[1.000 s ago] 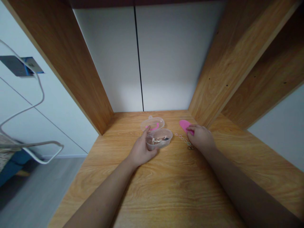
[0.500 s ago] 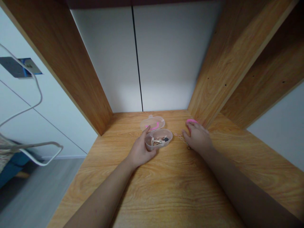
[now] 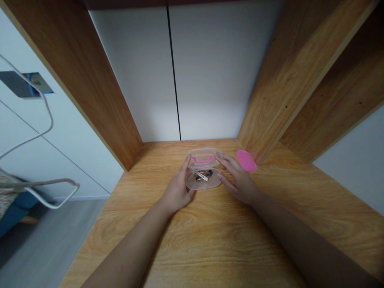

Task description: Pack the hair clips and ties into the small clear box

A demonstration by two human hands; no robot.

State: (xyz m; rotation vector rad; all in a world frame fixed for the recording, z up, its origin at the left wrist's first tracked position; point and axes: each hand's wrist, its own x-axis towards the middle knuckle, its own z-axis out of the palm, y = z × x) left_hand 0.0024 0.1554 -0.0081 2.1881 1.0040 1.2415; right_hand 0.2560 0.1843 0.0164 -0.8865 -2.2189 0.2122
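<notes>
"Clear oval plastic box (image 3: 199,185): where?"

"On or just above the far part of the brown wood-grain tabletop (image 3: 192,240), between the hands, long axis left to right."

"Which hand is nearer?"

"Neither. The left hand (image 3: 177,190) grasps the left end; the right hand (image 3: 239,179) has fingers touching the right end, how firmly I can't tell."

"Then?"

"Its clear plastic lid (image 3: 199,153) is open behind, fingertips at both ends; a flat pink oval sheet (image 3: 246,161) lies to the right; small metallic clips (image 3: 203,176) sit inside."
</notes>
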